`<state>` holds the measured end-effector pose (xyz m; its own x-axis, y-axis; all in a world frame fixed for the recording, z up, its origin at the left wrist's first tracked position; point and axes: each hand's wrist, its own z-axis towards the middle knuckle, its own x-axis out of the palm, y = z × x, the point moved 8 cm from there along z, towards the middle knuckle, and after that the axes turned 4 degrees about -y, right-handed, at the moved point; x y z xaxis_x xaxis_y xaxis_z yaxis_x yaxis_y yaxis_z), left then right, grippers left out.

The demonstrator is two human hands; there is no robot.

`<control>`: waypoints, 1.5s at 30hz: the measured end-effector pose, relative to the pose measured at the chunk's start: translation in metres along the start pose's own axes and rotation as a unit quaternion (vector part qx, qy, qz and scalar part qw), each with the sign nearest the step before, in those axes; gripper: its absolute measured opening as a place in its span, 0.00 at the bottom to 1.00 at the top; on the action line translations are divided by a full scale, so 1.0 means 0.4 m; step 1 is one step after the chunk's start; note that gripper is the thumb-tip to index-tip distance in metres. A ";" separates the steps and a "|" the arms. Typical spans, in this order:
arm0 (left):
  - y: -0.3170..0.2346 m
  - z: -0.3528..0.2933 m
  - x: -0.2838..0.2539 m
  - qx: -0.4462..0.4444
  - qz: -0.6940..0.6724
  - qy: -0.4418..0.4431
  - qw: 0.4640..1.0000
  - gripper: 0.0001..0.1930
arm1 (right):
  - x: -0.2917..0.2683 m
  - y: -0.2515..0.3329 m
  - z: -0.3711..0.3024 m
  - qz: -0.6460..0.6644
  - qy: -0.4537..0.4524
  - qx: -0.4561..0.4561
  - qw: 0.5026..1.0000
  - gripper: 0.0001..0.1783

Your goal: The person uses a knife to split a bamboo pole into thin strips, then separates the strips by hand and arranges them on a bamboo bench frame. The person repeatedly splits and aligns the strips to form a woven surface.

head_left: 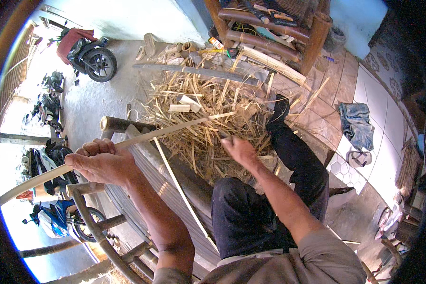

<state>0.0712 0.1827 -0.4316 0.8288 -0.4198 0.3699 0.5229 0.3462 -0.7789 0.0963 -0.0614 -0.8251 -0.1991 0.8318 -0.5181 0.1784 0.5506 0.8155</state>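
Note:
My left hand (99, 163) is closed around a long, pale bamboo strip (175, 127). The strip slants from the far left edge up to the middle, its far end over a heap of thin bamboo shavings (199, 146). Apart from the strip, above the heap and near my knee, my right hand (241, 150) is curled shut. A small dark bit shows at its fingers, too little to name. Another narrow strip (181, 189) lies across the slatted bamboo bench (151, 182) under my left arm. Short pale bamboo pieces (180, 108) rest on the shavings.
A bamboo frame (265, 42) with tools on top stands at the back. A grey pole (194, 71) lies beyond the heap. Motorbikes (99, 64) are parked on the left. Denim shorts (356, 124) and a sandal (359, 158) lie on the right-hand tiles.

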 end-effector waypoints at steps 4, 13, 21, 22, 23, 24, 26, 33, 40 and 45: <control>0.005 -0.003 0.027 -0.035 -0.046 0.047 0.997 0.30 | -0.037 -0.113 0.041 -0.064 -0.019 0.034 0.997 0.39; -0.003 -0.115 0.127 0.024 -0.030 0.076 0.996 0.30 | -0.189 0.393 -0.176 0.182 -0.011 -0.148 0.972 0.29; -0.006 -0.131 0.130 0.025 0.039 0.008 0.999 0.30 | -0.134 0.453 -0.168 0.128 -0.069 -0.196 0.970 0.30; -0.005 -0.125 0.130 0.023 0.041 0.010 0.999 0.29 | -0.117 0.431 -0.166 0.134 -0.094 -0.225 0.961 0.30; -0.006 -0.122 0.127 0.024 0.037 0.013 0.999 0.29 | -0.081 0.365 -0.129 0.152 -0.043 -0.169 0.973 0.28; -0.005 -0.116 0.132 0.025 0.030 0.023 0.999 0.29 | -0.060 0.286 -0.092 0.141 -0.020 -0.096 0.985 0.29; -0.001 -0.110 0.120 0.021 0.044 0.003 0.999 0.28 | -0.057 0.140 -0.055 0.044 0.013 0.007 0.999 0.31; 0.012 -0.119 0.147 0.046 0.005 0.024 0.999 0.28 | -0.136 0.295 -0.110 0.135 -0.013 -0.104 0.985 0.30; 0.039 -0.171 0.132 0.052 0.075 0.020 0.996 0.28 | -0.187 0.438 -0.147 0.138 -0.012 -0.178 0.974 0.27; 0.045 -0.164 0.110 0.021 0.112 -0.003 0.994 0.30 | -0.187 0.408 -0.128 0.133 -0.048 -0.170 0.975 0.25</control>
<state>0.1038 0.1153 -0.4625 0.9263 -0.3241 0.1924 0.3330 0.4644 -0.8206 0.0908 -0.0374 -0.6401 -0.0945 0.9539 -0.2849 -0.1211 0.2730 0.9544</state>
